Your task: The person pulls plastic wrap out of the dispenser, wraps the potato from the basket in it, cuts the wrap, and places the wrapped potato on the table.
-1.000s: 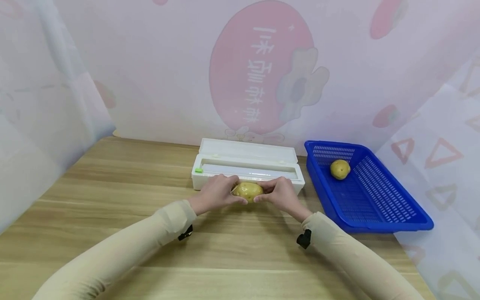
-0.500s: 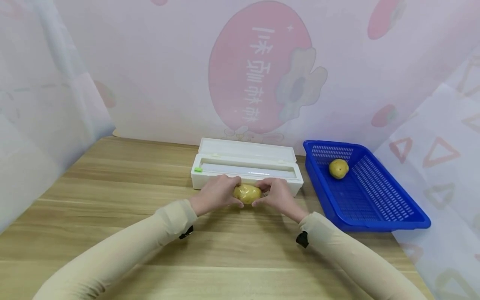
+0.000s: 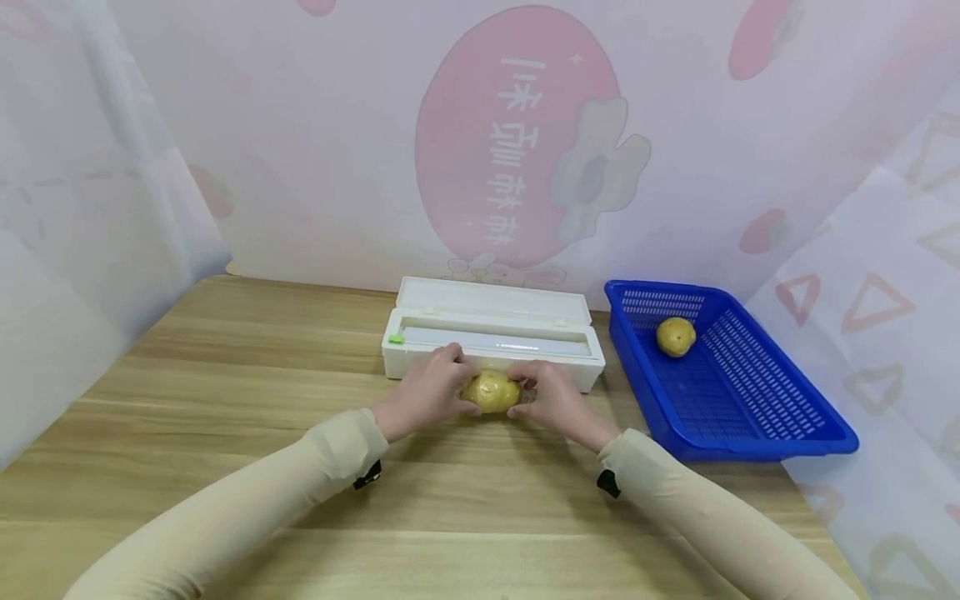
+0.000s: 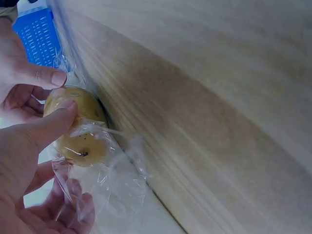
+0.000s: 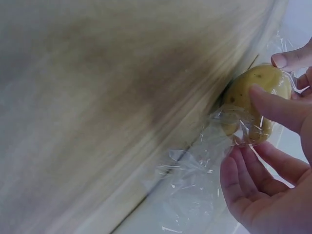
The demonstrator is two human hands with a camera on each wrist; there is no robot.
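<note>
A yellow potato with clear cling film around it is held between both hands, in front of a white cling film dispenser. My left hand grips its left end, the thumb pressing on the skin. At the other end my right hand pinches potato and film with thumb and fingers. Loose film spreads out past the left fingers in the left wrist view. More crumpled film hangs off the right end in the right wrist view.
The dispenser's lid stands raised at the back, a pale roll inside and a green tab at its left. On the right, a blue basket contains another potato. A printed curtain rises behind the wooden table.
Both hands shift their fingers along the wrapped potato, which has moved slightly nearer to me. The dispenser and basket stay where they were.
</note>
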